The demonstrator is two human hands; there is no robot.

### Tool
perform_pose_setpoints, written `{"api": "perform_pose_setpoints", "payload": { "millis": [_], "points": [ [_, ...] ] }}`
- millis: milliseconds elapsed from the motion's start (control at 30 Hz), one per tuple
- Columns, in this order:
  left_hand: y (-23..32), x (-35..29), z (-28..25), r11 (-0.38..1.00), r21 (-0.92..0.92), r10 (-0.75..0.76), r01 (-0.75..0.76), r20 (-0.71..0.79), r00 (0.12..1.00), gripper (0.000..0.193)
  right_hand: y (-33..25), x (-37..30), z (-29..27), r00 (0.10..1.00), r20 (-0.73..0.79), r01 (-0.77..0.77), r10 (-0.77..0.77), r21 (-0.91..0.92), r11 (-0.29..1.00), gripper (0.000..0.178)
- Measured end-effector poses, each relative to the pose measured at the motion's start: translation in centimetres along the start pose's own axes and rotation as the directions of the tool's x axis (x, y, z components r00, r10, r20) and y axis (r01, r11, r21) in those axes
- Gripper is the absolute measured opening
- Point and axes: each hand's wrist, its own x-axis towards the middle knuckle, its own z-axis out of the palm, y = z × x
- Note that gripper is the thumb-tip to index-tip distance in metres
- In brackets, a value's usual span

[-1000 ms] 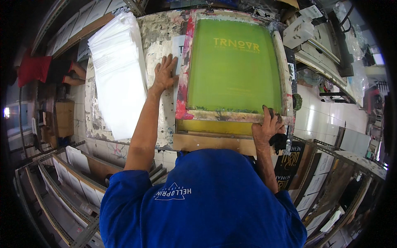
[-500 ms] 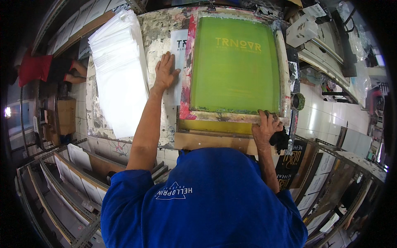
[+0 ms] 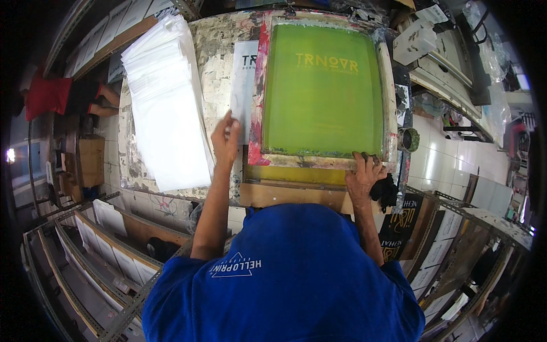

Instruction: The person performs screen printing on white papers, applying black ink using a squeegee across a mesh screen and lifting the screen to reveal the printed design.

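L hand approx. half open, fingers part-curled, nothing visible in it, just by lower L edge of printed sheet; contact unclear. R hand: fingers bent over bottom rail of green screen frame, nr its R corner; can't tell if thumb clamps underneath. Sheet's partly hidden by frame's L side, on stained table, w/ white stack to L.

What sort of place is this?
Probably a screen-printing workshop: a rectangular green mesh screen in a stained wooden frame, a white sheet with dark lettering partly covered by it, and a stack of white sheets alongside.
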Motion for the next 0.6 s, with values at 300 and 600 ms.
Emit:
{"api": "perform_pose_setpoints", "payload": {
  "millis": [300,600],
  "points": [
    [-1.7,-5.4,0.4,0.831,0.450,0.395,-0.328,-0.061,0.917,0.041,-0.9,1.9,-2.9,0.998,-0.055,0.014,-0.016,-0.040,0.999,0.056],
    [-4.2,0.1,2.6,0.797,0.597,0.200,0.092,-0.405,0.892,0.030,-1.8,4.9,-6.3,0.979,-0.188,0.080,-0.084,-0.028,0.996,0.056]
  ]
}}
